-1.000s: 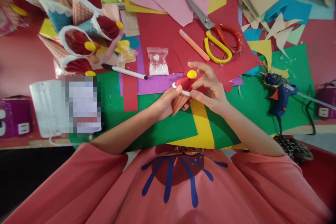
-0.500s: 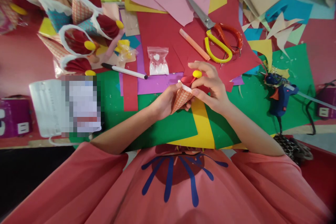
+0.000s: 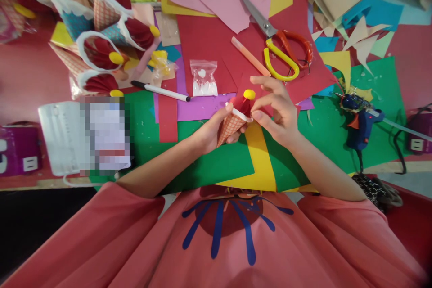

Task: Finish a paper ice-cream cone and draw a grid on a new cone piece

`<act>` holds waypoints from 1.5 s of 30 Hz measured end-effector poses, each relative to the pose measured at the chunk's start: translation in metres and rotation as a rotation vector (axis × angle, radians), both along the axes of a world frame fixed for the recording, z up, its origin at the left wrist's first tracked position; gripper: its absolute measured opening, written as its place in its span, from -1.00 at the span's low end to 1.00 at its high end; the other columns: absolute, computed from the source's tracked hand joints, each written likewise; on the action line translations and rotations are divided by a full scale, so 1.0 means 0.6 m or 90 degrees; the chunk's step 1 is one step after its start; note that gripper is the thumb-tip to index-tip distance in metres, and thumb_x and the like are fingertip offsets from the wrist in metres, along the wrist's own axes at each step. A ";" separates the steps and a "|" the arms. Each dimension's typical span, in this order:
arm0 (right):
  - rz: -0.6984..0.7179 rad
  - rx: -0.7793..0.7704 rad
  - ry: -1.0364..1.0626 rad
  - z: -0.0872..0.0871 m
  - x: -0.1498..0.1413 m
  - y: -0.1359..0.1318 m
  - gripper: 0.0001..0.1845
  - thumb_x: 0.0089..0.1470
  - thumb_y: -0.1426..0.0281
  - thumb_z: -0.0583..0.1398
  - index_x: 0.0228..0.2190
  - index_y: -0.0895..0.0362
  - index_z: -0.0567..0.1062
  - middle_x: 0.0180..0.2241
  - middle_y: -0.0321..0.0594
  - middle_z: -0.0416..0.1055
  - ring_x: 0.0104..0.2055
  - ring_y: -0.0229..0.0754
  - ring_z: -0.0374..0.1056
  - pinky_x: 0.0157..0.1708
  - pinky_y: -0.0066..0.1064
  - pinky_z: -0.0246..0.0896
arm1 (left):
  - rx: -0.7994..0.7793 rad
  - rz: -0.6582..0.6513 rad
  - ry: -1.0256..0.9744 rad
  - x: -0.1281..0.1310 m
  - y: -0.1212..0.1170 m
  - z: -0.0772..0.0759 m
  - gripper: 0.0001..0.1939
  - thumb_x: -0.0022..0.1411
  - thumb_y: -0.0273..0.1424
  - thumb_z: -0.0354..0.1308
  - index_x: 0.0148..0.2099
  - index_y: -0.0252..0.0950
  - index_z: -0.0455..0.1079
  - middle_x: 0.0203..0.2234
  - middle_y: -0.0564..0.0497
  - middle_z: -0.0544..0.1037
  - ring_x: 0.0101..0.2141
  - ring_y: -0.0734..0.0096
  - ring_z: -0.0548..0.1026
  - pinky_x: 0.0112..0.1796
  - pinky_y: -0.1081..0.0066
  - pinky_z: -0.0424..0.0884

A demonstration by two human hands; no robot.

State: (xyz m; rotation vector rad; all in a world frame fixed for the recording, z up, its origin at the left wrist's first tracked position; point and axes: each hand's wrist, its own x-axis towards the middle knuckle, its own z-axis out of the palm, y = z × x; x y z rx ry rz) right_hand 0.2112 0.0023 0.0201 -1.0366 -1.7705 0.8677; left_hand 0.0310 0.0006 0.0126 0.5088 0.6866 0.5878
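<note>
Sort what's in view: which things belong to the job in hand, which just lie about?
Job in hand:
orange-checked cone with white rim, red filling and round yellow top, held in the left hand, right hand by its rim
probably the blue plastic glue gun, unheld

Apparently lying about:
pleated white face mask
white pen with black cap
cream paper scraps

A hand could slide over the flat green paper (image 3: 322, 137) between the right hand (image 3: 275, 114) and the blue glue gun (image 3: 365, 128), which blocks the way at the right. Ahead, the big scissors (image 3: 269, 29) and orange marker (image 3: 250, 56) get in the way. The little plastic bag (image 3: 204, 78), the pen (image 3: 162, 91) and the bunch of cones (image 3: 105, 14) block the left side.
</note>
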 end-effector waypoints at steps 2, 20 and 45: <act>0.017 0.011 -0.021 0.001 -0.001 0.000 -0.90 0.10 0.22 0.26 -0.38 -0.05 0.53 0.09 -0.34 0.39 0.25 0.11 0.24 0.29 0.09 0.07 | -0.003 0.010 0.001 0.000 0.000 0.000 -0.43 0.01 0.13 0.26 -0.35 -0.35 0.38 -0.62 0.10 0.45 -0.75 0.68 0.27 -0.71 0.60 0.11; 0.010 -0.090 0.042 0.008 -0.003 0.006 -0.77 0.15 0.15 0.22 -0.45 0.00 0.49 0.04 -0.31 0.44 0.26 -0.01 0.24 0.28 0.00 0.13 | 0.066 0.053 0.032 0.000 -0.004 -0.004 -0.39 -0.10 0.00 0.43 -0.18 -0.30 0.30 -0.45 0.14 0.51 -0.61 0.59 0.47 -0.58 0.57 0.36; -0.027 -0.023 0.022 0.001 0.004 0.010 -0.66 0.24 0.06 0.08 -0.39 -0.05 0.52 0.06 -0.33 0.41 0.29 0.01 0.20 0.30 0.01 0.07 | -0.028 0.023 -0.040 0.000 -0.002 -0.001 -0.50 0.00 -0.09 0.42 -0.20 -0.40 0.47 -0.40 -0.02 0.59 -0.51 0.53 0.52 -0.46 0.57 0.44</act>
